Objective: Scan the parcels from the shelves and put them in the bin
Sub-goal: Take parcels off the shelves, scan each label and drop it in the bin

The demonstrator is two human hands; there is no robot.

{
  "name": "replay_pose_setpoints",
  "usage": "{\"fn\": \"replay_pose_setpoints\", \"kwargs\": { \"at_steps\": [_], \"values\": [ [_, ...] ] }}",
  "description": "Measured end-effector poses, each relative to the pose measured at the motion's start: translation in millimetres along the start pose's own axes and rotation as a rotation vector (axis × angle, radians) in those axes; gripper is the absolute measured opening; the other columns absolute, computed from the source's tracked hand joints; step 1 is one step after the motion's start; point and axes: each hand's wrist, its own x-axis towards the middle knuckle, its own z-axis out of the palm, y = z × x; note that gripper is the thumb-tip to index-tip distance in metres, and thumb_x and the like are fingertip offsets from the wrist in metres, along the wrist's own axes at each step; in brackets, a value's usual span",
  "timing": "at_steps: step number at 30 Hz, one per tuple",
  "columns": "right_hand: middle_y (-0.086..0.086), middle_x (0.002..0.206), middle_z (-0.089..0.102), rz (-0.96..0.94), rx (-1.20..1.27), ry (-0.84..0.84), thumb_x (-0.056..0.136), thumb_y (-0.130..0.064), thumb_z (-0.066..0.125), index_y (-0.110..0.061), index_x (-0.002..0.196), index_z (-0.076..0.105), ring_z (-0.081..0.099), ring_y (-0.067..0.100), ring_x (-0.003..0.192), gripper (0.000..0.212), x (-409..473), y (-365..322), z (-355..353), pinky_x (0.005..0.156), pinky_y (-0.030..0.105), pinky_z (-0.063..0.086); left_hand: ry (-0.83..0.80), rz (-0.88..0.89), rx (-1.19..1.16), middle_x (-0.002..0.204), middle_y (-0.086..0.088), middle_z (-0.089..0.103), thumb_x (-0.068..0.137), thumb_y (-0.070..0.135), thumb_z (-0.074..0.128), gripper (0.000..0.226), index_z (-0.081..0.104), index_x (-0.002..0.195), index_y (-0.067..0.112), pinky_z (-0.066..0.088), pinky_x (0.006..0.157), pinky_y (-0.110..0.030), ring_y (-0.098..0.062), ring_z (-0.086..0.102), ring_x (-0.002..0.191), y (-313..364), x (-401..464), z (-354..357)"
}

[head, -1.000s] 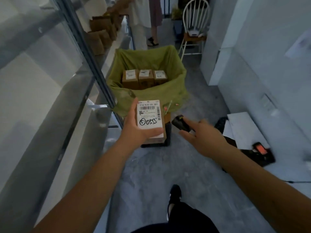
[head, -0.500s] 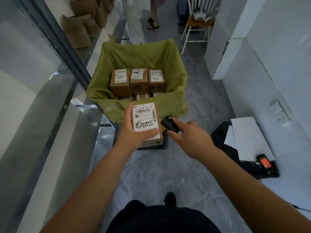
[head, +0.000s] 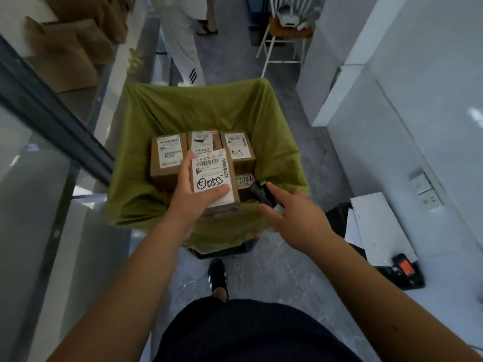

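Left hand grips one parcel above bin; right hand grips scanner; four parcels inside.

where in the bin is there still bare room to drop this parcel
Bare green liner shows right of the back-row parcels, toward the bin wall, and left of the row. The middle is crowded with boxes. The left hand holds the parcel there; the right hand holds the scanner.
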Motion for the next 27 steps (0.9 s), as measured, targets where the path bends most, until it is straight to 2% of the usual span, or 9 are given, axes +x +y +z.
{"fn": "replay_pose_setpoints", "kwargs": {
  "at_steps": [5,8,12,15,18,20,22,24,27],
  "values": [
    [0.007,0.127,0.054,0.121,-0.015,0.042,0.096,-0.072,0.043,-0.049,0.159,0.026,0.059,0.028,0.108,0.069,56,-18,-12,0.088,0.046,0.056,-0.076,-0.098,0.064,0.144,0.006,0.053,0.082,0.009,0.087,0.106,0.025,0.157,0.053,0.051,0.109,-0.048,-0.020,0.056,0.129,7,88,-13],
    [0.010,0.135,0.053,0.202,0.001,0.040,0.095,-0.074,0.043,-0.048,0.159,0.028,0.060,0.030,0.113,0.071,75,-20,-13,0.090,0.047,0.056,-0.130,-0.168,0.094,0.148,0.001,0.053,0.086,0.010,0.084,0.104,0.023,0.160,0.048,0.050,0.111,-0.049,-0.022,0.057,0.131,-7,122,5],
    [0.009,0.136,0.052,0.273,0.006,-0.005,0.094,-0.075,0.043,-0.049,0.158,0.029,0.060,0.029,0.113,0.070,87,-22,-20,0.093,0.049,0.055,-0.131,-0.272,0.102,0.147,0.005,0.052,0.088,0.017,0.083,0.100,0.021,0.161,0.046,0.048,0.109,-0.043,-0.019,0.054,0.130,-36,146,38],
    [0.010,0.135,0.053,0.313,-0.008,-0.022,0.095,-0.073,0.044,-0.048,0.158,0.030,0.059,0.031,0.114,0.069,94,-23,-26,0.095,0.050,0.055,-0.093,-0.325,0.110,0.155,0.001,0.046,0.084,0.032,0.082,0.096,0.023,0.156,0.054,0.045,0.113,-0.053,-0.025,0.050,0.136,-64,159,54],
    [0.009,0.134,0.052,0.344,-0.003,-0.037,0.096,-0.072,0.045,-0.048,0.158,0.029,0.059,0.031,0.114,0.068,97,-22,-29,0.096,0.051,0.054,-0.044,-0.412,0.076,0.161,-0.003,0.039,0.088,0.035,0.077,0.091,0.019,0.155,0.057,0.045,0.112,-0.058,-0.033,0.046,0.142,-84,171,62],
    [0.009,0.133,0.051,0.367,0.015,-0.033,0.095,-0.073,0.045,-0.049,0.158,0.028,0.058,0.030,0.114,0.069,100,-20,-30,0.096,0.051,0.054,-0.047,-0.419,0.072,0.160,-0.006,0.041,0.097,0.025,0.072,0.090,0.012,0.162,0.045,0.045,0.111,-0.050,-0.033,0.048,0.140,-84,173,68],
    [0.008,0.132,0.051,0.385,0.023,-0.029,0.095,-0.075,0.044,-0.050,0.157,0.028,0.058,0.030,0.114,0.069,101,-19,-31,0.096,0.051,0.053,-0.065,-0.415,0.107,0.159,-0.010,0.044,0.099,0.017,0.070,0.092,0.009,0.166,0.035,0.045,0.103,-0.041,-0.031,0.050,0.137,-88,175,70],
    [0.008,0.132,0.051,0.396,0.023,-0.032,0.094,-0.075,0.044,-0.051,0.157,0.028,0.058,0.030,0.114,0.069,100,-19,-32,0.096,0.050,0.053,-0.079,-0.441,0.146,0.159,-0.011,0.043,0.097,0.017,0.073,0.096,0.008,0.166,0.032,0.044,0.101,-0.039,-0.031,0.050,0.136,-93,177,70],
    [0.008,0.134,0.050,0.403,0.014,-0.041,0.094,-0.075,0.045,-0.051,0.157,0.027,0.057,0.030,0.116,0.069,100,-20,-32,0.097,0.050,0.053,-0.085,-0.505,0.145,0.162,-0.011,0.039,0.094,0.017,0.077,0.101,0.007,0.166,0.028,0.044,0.110,-0.045,-0.034,0.047,0.141,-93,179,69]
  ]
}}
